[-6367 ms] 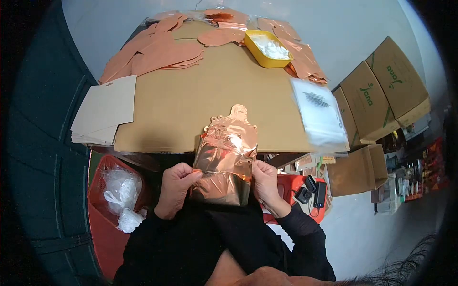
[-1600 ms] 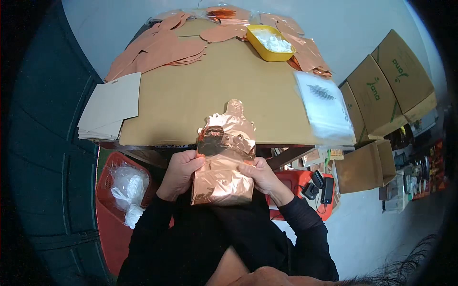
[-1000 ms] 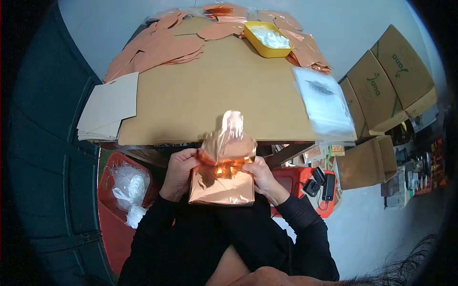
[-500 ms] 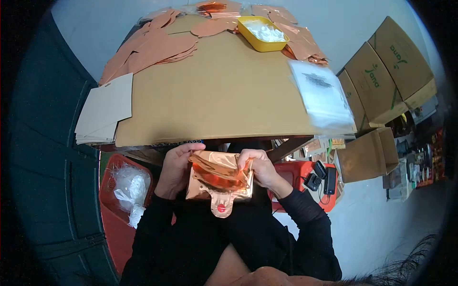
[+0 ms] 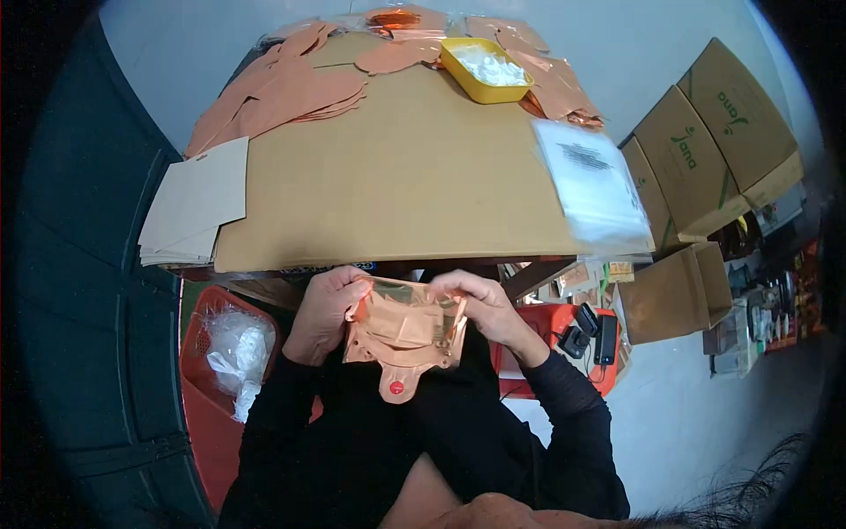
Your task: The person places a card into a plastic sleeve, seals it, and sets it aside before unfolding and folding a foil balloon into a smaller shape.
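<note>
Over my lap, just below the table edge, I hold a partly folded, shiny copper-coloured foil balloon (image 5: 401, 328). A tab with a red dot hangs from its lower edge. My left hand (image 5: 329, 310) pinches its upper left corner. My right hand (image 5: 485, 304) has its fingers closed on the upper right side, slightly blurred. Between the hands the foil forms loose layers and creases.
Flat copper foil shapes (image 5: 304, 95) lie along the table's far and left sides. A yellow tub (image 5: 487, 91) holds white pieces. White cards (image 5: 198, 198) and clear plastic bags (image 5: 599, 189) flank the cardboard top (image 5: 397, 176). A red basket (image 5: 198, 344) stands lower left, boxes (image 5: 701, 145) right.
The foil between my hands has been spread and turned, so its deep orange fold no longer shows and a flatter, paler layer faces up. The red-dotted tab has shifted slightly left.
</note>
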`<state>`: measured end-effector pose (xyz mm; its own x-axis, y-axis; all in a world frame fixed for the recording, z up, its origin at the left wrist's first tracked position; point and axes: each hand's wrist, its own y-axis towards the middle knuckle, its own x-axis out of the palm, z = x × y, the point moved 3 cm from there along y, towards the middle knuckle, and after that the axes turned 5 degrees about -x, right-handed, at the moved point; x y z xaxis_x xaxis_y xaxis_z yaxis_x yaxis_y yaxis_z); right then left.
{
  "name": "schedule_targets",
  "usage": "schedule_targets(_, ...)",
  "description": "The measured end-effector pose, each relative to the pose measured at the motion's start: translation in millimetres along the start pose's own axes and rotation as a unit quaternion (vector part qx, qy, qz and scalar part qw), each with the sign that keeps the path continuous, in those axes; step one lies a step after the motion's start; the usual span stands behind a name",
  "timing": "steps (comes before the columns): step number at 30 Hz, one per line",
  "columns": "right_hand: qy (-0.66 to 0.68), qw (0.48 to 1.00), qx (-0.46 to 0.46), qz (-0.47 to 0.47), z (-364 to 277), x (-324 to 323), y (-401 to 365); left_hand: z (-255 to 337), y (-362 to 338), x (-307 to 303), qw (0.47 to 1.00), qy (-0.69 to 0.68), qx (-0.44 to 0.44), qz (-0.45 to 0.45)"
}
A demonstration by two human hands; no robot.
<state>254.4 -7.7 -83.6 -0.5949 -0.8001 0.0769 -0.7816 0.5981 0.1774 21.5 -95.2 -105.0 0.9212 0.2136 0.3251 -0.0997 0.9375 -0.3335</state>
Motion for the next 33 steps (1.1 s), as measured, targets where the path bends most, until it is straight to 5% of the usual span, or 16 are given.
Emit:
schedule_targets(5, 0.107, 0.989, 0.061, 0.079, -3.3, -11.6, -2.2, -1.1, -1.4, 2.6, 0.999, -0.048, 0.017, 0.002)
schedule_targets(8, -0.046, 0.985, 0.155, 0.058, 17.1, -17.0, -0.2, -1.6, -0.4, 2.5, 0.999, -0.049, 0.015, -0.008)
schedule_targets(12, 0.002, 0.986, 0.168, -0.013, -13.2, 2.7, 6.5, 1.9, -2.8, 5.7, 0.998, -0.053, 0.030, -0.005)
schedule_targets(18, -0.042, 0.989, 0.142, -0.032, -3.2, -7.6, 11.8, 10.6, -8.0, 4.3, 0.997, -0.035, 0.059, -0.017)
schedule_targets(28, -0.067, 0.994, 0.085, -0.004, -20.6, -8.9, 24.9, 23.6, -14.9, 21.5, 0.993, -0.066, -0.050, -0.082)
schedule_targets(33, -0.096, 0.993, 0.072, -0.017, -23.0, -14.6, 28.2, 36.9, -14.0, 15.8, 0.996, 0.028, -0.047, -0.072)
